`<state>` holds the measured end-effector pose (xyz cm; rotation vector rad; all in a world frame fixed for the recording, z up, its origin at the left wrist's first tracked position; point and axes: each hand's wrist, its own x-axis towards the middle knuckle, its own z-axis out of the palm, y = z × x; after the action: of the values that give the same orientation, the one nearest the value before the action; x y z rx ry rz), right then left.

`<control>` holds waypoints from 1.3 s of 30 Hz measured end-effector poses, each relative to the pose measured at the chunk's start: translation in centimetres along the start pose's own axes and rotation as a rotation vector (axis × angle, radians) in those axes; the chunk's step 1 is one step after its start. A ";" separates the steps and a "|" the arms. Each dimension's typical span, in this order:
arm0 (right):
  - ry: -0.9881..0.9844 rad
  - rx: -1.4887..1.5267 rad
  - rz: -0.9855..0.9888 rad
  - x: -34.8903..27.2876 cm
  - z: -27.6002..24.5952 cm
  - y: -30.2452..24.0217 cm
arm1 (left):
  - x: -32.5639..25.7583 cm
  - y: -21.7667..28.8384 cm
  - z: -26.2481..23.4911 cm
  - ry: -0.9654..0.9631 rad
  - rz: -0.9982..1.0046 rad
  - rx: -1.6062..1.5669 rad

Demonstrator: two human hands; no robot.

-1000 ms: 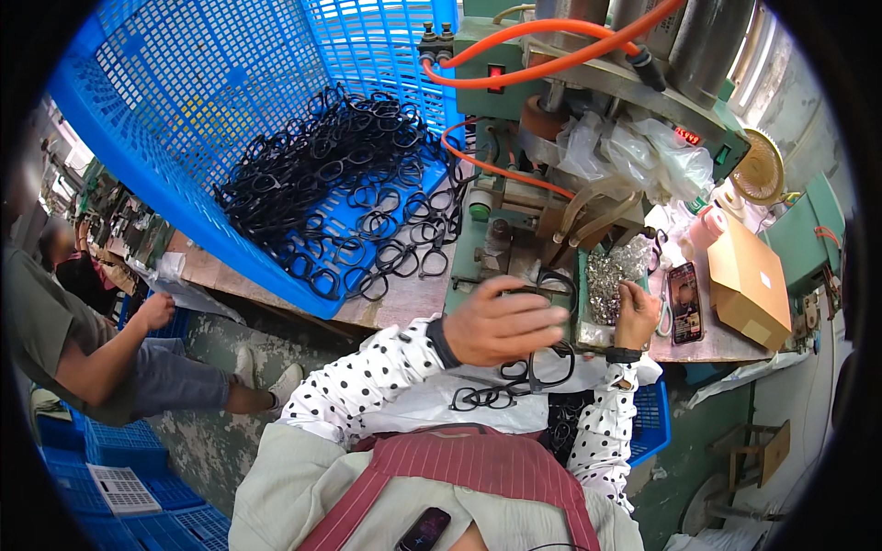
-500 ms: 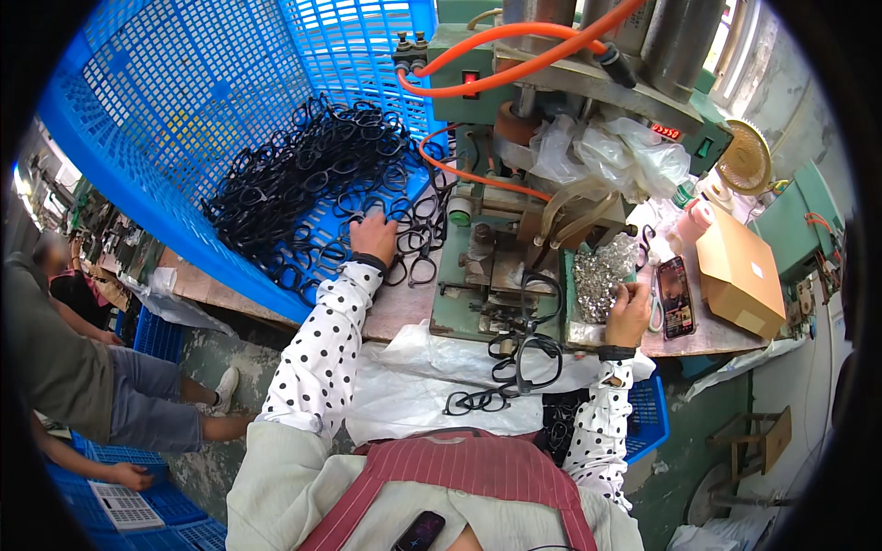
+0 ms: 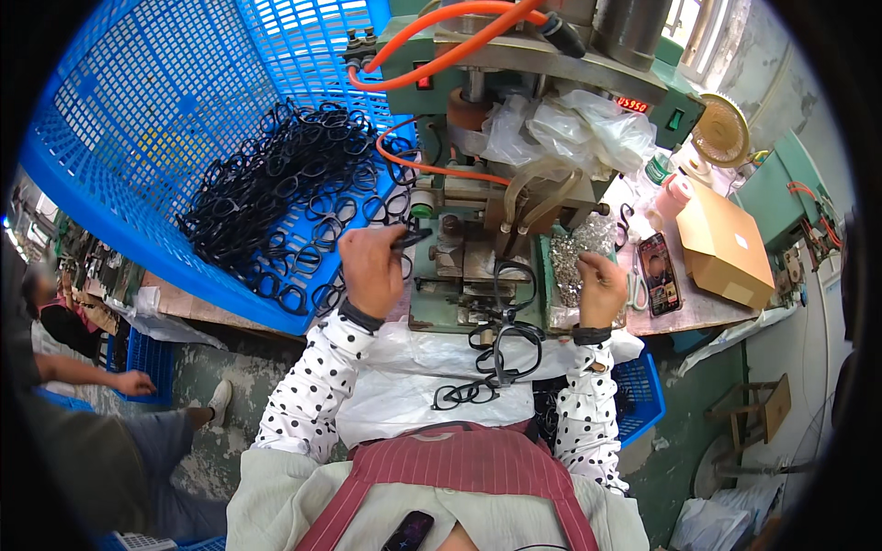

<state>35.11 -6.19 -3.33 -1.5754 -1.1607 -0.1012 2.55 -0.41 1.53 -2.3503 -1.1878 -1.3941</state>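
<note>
Eyeglass frame [image 3: 415, 237], black, pinched in the fingertips of your left hand [image 3: 369, 274], near the left edge of the green press [image 3: 441, 323]. It looks light, smooth and fairly stiff, probably liable to crack if twisted; the bridge or a rim seems the best hold. Your right hand [image 3: 602, 286] curls over 1 tray [image 3: 560, 319] of metal bits [image 3: 564, 266]; whether it grips any cannot be told. Count 1 large blue basket [image 3: 165, 266], 1 phone [image 3: 658, 274]; its heaped frames [image 3: 276, 179] overlap beyond counting.
</note>
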 end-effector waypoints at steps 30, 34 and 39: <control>-0.209 -0.282 0.178 2.3 -1.3 4.8 | 0.8 8.2 1.9 -0.221 0.662 -0.518; -0.405 -0.555 0.175 1.1 -3.9 3.1 | 0.9 8.3 1.4 -0.252 0.632 -0.535; -0.292 -0.514 0.019 -0.9 -1.8 4.7 | 0.7 8.5 1.7 -0.228 0.622 -0.558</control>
<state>38.86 -7.67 -6.52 -2.1049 -1.4212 -0.1716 9.87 -4.89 3.23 -2.9284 -0.0216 -1.3550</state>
